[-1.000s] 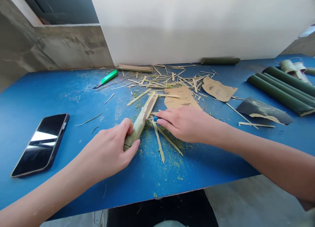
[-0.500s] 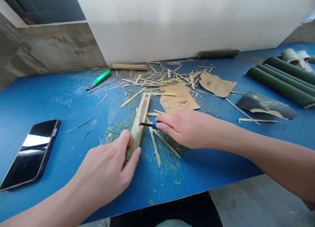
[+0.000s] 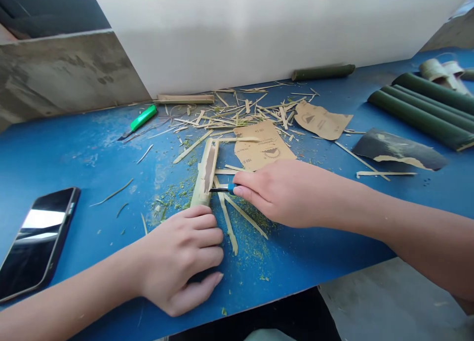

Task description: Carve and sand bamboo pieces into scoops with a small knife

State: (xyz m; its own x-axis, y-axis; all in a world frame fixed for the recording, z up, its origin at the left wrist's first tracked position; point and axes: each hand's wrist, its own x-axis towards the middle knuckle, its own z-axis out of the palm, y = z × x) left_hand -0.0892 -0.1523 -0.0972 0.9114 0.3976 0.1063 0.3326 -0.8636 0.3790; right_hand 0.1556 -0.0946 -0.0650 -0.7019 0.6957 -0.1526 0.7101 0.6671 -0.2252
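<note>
A split piece of bamboo (image 3: pixel 200 197), pale with a hollow channel along its upper half, lies on the blue table and points away from me. My left hand (image 3: pixel 188 257) rests palm-down with curled fingers over its near end, which is hidden beneath them; the thumb sits apart from the fingers. In my right hand (image 3: pixel 270 190) is a blue-handled craft knife (image 3: pixel 222 189), pinched between thumb and forefinger. Its dark blade touches the right edge of the bamboo at the lower end of the channel. Bamboo strips (image 3: pixel 229 227) and green shavings lie under and around the blade.
Brown sandpaper sheets (image 3: pixel 264 143) lie behind my right hand, before a heap of bamboo slivers (image 3: pixel 237 115). A green utility knife (image 3: pixel 143 117) and a phone (image 3: pixel 37 240) are leftward. Green bamboo lengths (image 3: pixel 422 111) and a dark curved piece (image 3: pixel 398 151) lie rightward.
My left hand has turned from a thumb-and-finger grip along the bamboo to curled fingers over its near end. The knife stays by the bamboo's right edge. The view has shifted slightly.
</note>
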